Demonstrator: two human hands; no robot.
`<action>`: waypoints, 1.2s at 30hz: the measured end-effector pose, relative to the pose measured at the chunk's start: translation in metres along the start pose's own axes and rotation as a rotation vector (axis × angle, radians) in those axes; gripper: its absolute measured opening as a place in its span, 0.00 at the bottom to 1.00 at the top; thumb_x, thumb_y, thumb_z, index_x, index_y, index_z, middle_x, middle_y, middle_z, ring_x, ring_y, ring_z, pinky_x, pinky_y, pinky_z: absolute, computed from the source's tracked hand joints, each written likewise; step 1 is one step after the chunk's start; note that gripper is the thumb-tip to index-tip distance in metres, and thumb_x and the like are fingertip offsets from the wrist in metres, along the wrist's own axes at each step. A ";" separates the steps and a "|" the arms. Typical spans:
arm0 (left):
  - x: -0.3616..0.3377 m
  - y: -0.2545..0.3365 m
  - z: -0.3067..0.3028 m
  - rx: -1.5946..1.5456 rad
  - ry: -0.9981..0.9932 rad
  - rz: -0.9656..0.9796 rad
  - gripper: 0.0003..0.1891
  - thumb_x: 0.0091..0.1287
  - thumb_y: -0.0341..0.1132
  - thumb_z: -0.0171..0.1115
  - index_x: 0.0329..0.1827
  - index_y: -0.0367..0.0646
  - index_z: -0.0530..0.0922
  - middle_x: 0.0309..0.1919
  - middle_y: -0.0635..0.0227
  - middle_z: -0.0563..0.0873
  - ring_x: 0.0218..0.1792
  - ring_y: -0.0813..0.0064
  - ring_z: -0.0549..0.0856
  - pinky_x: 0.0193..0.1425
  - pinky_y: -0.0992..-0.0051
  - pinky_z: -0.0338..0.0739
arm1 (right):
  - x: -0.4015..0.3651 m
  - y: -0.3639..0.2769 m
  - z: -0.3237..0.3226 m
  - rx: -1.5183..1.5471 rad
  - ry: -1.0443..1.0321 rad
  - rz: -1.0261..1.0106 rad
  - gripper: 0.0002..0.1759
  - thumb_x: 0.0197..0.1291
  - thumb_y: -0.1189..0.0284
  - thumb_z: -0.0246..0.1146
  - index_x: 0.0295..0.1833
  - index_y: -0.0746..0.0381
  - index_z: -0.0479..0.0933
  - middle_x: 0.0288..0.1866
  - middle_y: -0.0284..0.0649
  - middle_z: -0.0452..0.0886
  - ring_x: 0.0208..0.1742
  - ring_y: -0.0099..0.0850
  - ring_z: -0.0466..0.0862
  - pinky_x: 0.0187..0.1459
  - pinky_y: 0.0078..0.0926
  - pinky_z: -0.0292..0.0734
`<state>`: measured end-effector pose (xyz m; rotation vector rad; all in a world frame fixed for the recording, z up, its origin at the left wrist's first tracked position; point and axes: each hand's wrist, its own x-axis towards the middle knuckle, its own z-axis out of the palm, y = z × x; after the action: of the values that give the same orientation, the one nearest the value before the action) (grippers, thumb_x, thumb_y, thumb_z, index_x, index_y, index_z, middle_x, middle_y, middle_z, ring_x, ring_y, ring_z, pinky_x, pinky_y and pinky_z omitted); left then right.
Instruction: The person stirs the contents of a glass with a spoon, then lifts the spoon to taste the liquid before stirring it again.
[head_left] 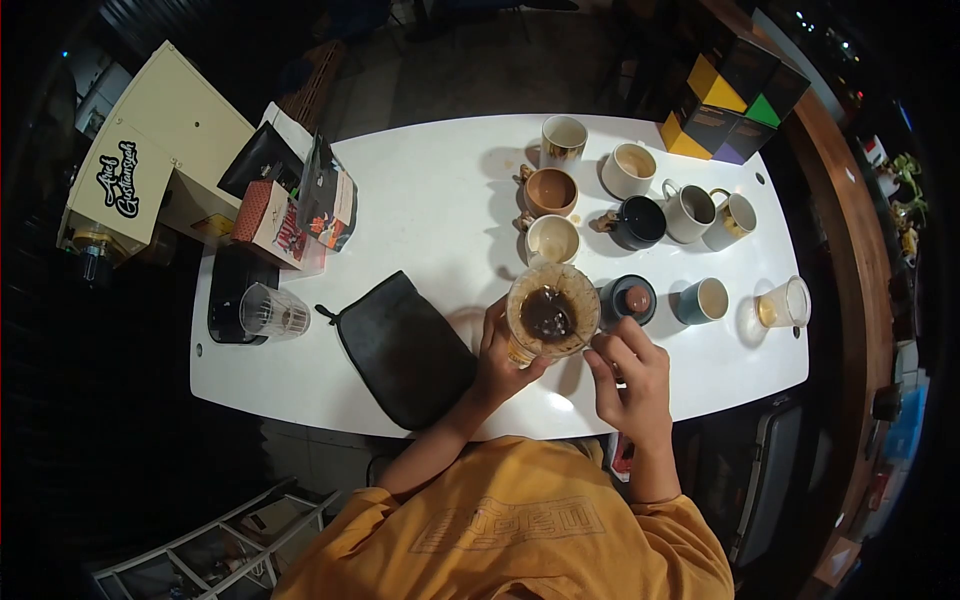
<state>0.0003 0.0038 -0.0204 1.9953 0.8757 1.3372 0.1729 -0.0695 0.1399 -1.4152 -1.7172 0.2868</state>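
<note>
A coffee dripper [519, 293] with a pale filter is held near the front edge of the table, dark wet coffee [550, 314] inside it. My left hand [501, 362] wraps around the vessel below its rim, on the left side. At the dripper's right rim, my right hand [628, 372] is closed in a pinch. Something thin seems to run from those fingertips to the rim, too small to name. Just behind my right hand stands a dark round container [628, 300] with a brown knob-like top. A black zip pouch [405, 350] lies left of my left hand.
Several mugs, including a brown mug [551, 192], a black mug [640, 222] and a blue cup [703, 301], stand behind and right. A clear cup [785, 303] is near the right edge. Left are a ribbed glass [275, 312], coffee bags [328, 195] and a cream grinder [150, 140].
</note>
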 end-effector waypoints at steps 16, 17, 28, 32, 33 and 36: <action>0.001 0.002 -0.002 -0.014 -0.003 0.023 0.41 0.58 0.45 0.78 0.71 0.36 0.69 0.67 0.46 0.72 0.66 0.47 0.75 0.67 0.54 0.75 | -0.005 -0.004 -0.005 0.097 0.053 -0.052 0.08 0.49 0.81 0.70 0.34 0.64 0.78 0.30 0.39 0.73 0.23 0.38 0.75 0.25 0.32 0.69; 0.001 0.001 -0.002 -0.013 -0.004 0.024 0.41 0.58 0.45 0.78 0.71 0.36 0.69 0.67 0.46 0.72 0.66 0.47 0.75 0.67 0.54 0.75 | -0.004 -0.004 -0.004 0.110 0.022 -0.047 0.08 0.49 0.81 0.70 0.34 0.64 0.78 0.30 0.40 0.73 0.23 0.38 0.75 0.25 0.33 0.69; -0.001 0.001 0.000 -0.015 0.008 -0.002 0.39 0.59 0.45 0.78 0.70 0.36 0.71 0.66 0.46 0.72 0.66 0.46 0.75 0.68 0.53 0.75 | -0.004 -0.002 -0.003 -0.038 0.131 -0.033 0.07 0.52 0.82 0.70 0.37 0.66 0.80 0.29 0.40 0.71 0.23 0.36 0.75 0.25 0.32 0.69; 0.000 0.002 -0.001 -0.026 0.008 -0.007 0.40 0.58 0.45 0.78 0.70 0.36 0.71 0.67 0.46 0.72 0.66 0.46 0.75 0.67 0.53 0.75 | -0.003 -0.001 -0.001 -0.061 0.149 -0.036 0.07 0.53 0.82 0.70 0.38 0.67 0.80 0.29 0.40 0.71 0.22 0.35 0.75 0.25 0.31 0.69; 0.000 0.002 -0.001 -0.014 0.005 -0.001 0.40 0.58 0.45 0.78 0.70 0.36 0.70 0.66 0.46 0.72 0.66 0.46 0.75 0.67 0.53 0.75 | -0.003 -0.002 -0.001 -0.061 0.149 -0.038 0.07 0.53 0.82 0.70 0.38 0.67 0.80 0.29 0.40 0.71 0.22 0.35 0.75 0.25 0.31 0.69; 0.001 0.004 -0.002 0.007 0.006 0.004 0.40 0.58 0.45 0.78 0.70 0.36 0.70 0.66 0.46 0.73 0.66 0.46 0.75 0.67 0.53 0.75 | -0.003 -0.002 0.001 -0.055 0.113 -0.007 0.07 0.54 0.82 0.70 0.38 0.66 0.80 0.29 0.40 0.71 0.22 0.35 0.75 0.25 0.31 0.70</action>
<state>0.0001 0.0026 -0.0160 2.0006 0.8800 1.3448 0.1710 -0.0724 0.1390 -1.4373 -1.6479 0.1539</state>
